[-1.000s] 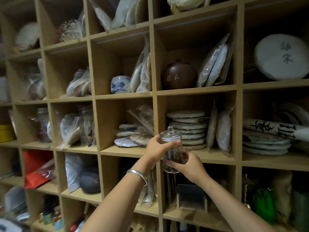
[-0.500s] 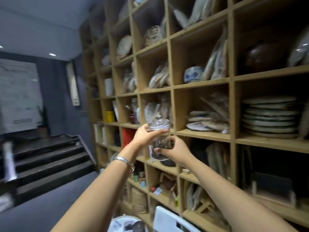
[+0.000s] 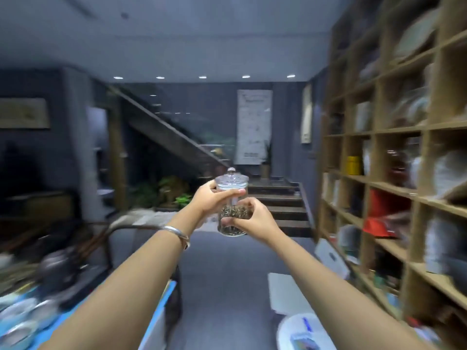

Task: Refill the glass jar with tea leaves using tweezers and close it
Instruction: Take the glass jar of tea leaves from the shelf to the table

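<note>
Both hands grip the glass jar (image 3: pixel 232 205) mid-air, shelf (image 3: pixel 394 152) to the right: left hand (image 3: pixel 211 202) wraps the upper body below the lid (image 3: pixel 231 177), right hand (image 3: pixel 252 218) cups the lower part holding the tea leaves (image 3: pixel 233 212), likely a 2-point hold for steady carrying.

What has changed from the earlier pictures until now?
The person turned left, away from the shelves, which now stand at the right, and faces the stairs. The left hand and right hand still hold the lidded glass jar.
</note>
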A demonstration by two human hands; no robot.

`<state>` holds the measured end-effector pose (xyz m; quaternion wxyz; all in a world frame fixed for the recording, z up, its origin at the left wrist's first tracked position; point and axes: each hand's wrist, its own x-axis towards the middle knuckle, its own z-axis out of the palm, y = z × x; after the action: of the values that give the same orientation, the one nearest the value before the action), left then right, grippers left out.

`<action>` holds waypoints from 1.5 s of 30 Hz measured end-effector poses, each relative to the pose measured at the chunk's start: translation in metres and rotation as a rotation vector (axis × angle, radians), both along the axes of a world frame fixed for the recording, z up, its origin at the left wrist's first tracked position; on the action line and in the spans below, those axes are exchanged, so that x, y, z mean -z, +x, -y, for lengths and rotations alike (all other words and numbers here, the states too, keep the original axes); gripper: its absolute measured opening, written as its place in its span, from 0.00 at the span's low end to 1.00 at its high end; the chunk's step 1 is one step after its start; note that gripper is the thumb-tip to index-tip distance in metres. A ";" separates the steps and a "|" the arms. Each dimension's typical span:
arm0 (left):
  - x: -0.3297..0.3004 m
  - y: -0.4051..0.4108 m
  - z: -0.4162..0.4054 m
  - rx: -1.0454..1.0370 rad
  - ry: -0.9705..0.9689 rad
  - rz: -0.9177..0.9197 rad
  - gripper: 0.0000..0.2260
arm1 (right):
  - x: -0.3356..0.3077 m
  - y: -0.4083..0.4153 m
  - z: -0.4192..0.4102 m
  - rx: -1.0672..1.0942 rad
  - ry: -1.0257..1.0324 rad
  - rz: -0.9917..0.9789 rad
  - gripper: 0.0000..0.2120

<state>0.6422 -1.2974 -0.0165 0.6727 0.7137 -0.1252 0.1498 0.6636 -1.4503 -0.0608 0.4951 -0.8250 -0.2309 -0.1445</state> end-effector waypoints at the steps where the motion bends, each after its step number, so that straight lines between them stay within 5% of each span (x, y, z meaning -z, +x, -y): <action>1: 0.002 -0.015 -0.026 -0.068 0.002 0.001 0.22 | 0.002 -0.005 -0.027 -0.065 -0.014 0.007 0.32; 8: 0.001 -0.147 -0.188 -0.470 0.060 -0.048 0.33 | 0.009 -0.078 -0.215 -0.489 0.028 0.018 0.28; 14: -0.007 -0.277 -0.309 -0.792 0.095 -0.071 0.20 | 0.001 -0.174 -0.369 -0.805 0.018 0.037 0.27; 27: -0.011 -0.536 -0.538 -1.211 0.166 -0.093 0.20 | 0.002 -0.401 -0.665 -1.242 0.092 0.040 0.31; 35: 0.004 -0.613 -0.647 -1.373 0.129 -0.139 0.30 | 0.016 -0.476 -0.794 -1.415 0.079 -0.004 0.38; 40: 0.024 -0.625 -0.726 -1.410 0.142 -0.159 0.17 | 0.034 -0.485 -0.876 -1.487 0.072 -0.056 0.33; 45: 0.032 -0.613 -0.821 -1.455 0.197 -0.180 0.28 | 0.038 -0.474 -0.976 -1.540 0.065 -0.059 0.32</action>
<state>0.0291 -0.4763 -0.0487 0.3440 0.6829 0.4224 0.4868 0.1891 -0.4739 -0.0991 0.4860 -0.4203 -0.7222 0.2559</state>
